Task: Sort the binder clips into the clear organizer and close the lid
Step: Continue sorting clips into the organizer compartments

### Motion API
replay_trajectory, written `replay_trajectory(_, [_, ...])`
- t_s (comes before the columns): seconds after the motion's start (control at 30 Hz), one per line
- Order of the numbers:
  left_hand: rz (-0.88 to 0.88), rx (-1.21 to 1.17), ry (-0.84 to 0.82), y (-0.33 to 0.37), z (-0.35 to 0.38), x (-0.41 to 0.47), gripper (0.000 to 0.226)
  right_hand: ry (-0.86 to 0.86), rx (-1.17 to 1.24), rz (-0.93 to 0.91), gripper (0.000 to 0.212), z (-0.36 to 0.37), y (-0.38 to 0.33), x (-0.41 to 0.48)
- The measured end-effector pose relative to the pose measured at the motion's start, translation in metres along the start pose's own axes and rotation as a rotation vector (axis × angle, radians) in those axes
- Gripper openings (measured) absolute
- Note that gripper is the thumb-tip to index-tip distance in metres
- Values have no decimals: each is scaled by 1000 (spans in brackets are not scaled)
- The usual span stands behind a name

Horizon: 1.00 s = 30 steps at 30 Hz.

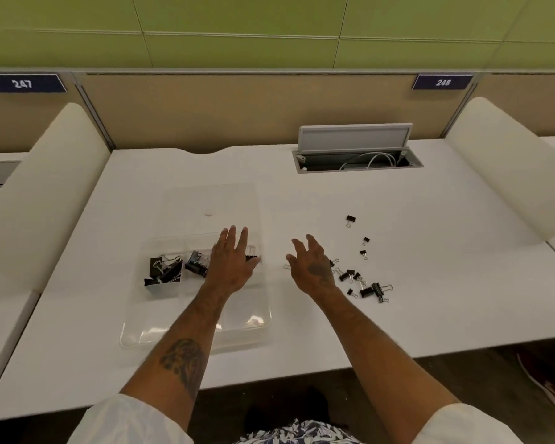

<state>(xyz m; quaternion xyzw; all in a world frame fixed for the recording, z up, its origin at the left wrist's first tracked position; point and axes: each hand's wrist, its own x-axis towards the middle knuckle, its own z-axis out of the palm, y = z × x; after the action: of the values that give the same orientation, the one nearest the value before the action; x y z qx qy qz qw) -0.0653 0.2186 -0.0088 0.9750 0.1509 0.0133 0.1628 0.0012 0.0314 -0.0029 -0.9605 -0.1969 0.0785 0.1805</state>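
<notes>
The clear organizer [135,334] lies on the white desk, its transparent lid [186,200] open and lying flat behind it. Large black binder clips [164,270] fill its far-left compartment, and more clips [195,262] sit in the one beside it. My left hand [233,262] hovers over the organizer's far-right part, fingers spread, holding nothing. My right hand [311,262] is just right of the organizer, fingers apart and empty. Several loose black clips [362,283] are scattered on the desk to its right, with three small ones [350,219] farther back.
An open cable hatch [356,155] with white cables sits at the desk's back right. White padded dividers [39,193] flank the desk on both sides. The desk's front edge [302,373] runs under my forearms.
</notes>
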Motion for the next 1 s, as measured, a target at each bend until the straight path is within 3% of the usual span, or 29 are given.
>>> replay_trajectory(0.37, [218, 20, -53, 106, 34, 10, 71, 12, 0, 230, 45, -26, 124, -36])
replay_trajectory(0.53, [274, 26, -113, 153, 51, 6, 68, -70, -47, 294, 43, -35, 169, -48])
replay_trajectory(0.8, [251, 17, -266, 205, 79, -7, 63, -177, -77, 251, 39, -40, 200, -51])
replay_trajectory(1.0, [229, 51, -295, 227, 95, -12, 63, -142, -78, 158, 28, -40, 211, -47])
